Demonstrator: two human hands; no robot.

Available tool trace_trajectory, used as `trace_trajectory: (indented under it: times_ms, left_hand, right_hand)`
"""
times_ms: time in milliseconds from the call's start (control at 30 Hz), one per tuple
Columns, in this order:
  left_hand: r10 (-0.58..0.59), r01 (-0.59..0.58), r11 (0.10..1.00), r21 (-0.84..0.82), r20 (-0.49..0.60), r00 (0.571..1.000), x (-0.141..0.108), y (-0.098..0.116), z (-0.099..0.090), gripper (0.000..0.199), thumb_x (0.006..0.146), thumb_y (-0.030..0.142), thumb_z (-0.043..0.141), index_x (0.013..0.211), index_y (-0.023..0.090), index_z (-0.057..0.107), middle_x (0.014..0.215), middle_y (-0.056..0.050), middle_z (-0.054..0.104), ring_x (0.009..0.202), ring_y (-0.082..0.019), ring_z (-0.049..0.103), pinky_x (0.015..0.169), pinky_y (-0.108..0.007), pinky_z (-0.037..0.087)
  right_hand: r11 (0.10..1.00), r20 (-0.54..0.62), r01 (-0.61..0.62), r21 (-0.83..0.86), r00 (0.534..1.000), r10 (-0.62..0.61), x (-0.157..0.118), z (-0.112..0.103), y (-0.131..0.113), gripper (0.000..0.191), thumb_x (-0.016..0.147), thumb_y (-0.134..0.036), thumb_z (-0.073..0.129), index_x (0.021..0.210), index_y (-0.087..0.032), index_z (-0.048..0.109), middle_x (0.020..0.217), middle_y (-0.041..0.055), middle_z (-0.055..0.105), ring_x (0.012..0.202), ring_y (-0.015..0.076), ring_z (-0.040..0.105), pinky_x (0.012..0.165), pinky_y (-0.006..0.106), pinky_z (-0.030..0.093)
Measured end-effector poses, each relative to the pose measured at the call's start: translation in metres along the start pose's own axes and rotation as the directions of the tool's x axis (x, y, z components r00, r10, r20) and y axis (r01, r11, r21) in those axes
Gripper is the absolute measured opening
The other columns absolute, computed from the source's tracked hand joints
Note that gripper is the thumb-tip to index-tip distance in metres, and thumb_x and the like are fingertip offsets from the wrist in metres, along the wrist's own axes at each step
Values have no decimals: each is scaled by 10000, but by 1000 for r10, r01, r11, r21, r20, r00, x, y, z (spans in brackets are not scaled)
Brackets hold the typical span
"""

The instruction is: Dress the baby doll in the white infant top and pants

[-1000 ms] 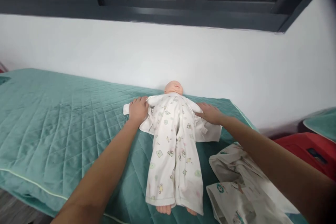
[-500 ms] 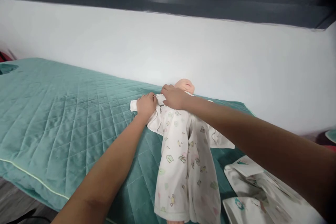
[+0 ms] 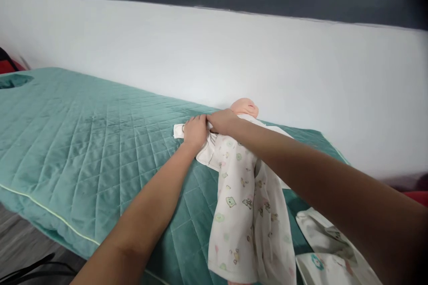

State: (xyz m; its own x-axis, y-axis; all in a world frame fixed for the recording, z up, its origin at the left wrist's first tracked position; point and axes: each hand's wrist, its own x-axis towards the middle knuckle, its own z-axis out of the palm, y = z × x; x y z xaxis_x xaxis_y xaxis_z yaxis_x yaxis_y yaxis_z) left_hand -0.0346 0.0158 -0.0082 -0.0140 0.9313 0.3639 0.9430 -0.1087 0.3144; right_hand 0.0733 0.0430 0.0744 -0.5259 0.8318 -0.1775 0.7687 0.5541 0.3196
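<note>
A baby doll [image 3: 245, 106] lies on its back on the green quilted bed, its head toward the wall. It wears a white baby gown [image 3: 239, 200] printed with small animals. My left hand [image 3: 195, 131] is closed around the gown's sleeve, and the white cuff sticks out past it to the left. Right beside it, my right hand [image 3: 222, 121] grips the same sleeve nearer the shoulder, fingertips close to my left hand. The doll's arm inside the sleeve is hidden, and my right forearm covers part of the gown's chest.
A green quilted cover [image 3: 100, 151] with a face hole at the far left spreads over the bed. Folded white printed clothes [image 3: 329, 258] lie at the lower right. A white wall [image 3: 167, 49] stands behind, and black cables [image 3: 36, 267] lie on the floor.
My right hand has shifted along the sleeve toward my left hand, so the two now almost touch. The whole view has swung slightly, moving everything to the right.
</note>
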Motion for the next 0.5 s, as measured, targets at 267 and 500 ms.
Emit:
trace_trajectory:
  times_ms: [267,500]
  left_hand:
    - [-5,6,999,44,-28,1000,-15,-6,-8,490,978,157,328,1420,272,502,1150,-122,597,1063,-264,577,855,-349,445]
    - [-17,16,999,41,30,999,-23,-11,-9,343,967,234,409,1232,272,625,1070,-127,611,1033,-291,583,845,-381,442]
  right_hand:
    - [999,-73,5,-47,997,-8,-28,-7,19,318,909,-397,598,1205,-281,615,1087,104,696,973,290,665,752,366,452]
    - [995,-113,-94,24,989,96,-55,-11,50,257,895,-334,600,1143,-272,619,1091,112,674,967,288,650,752,375,423]
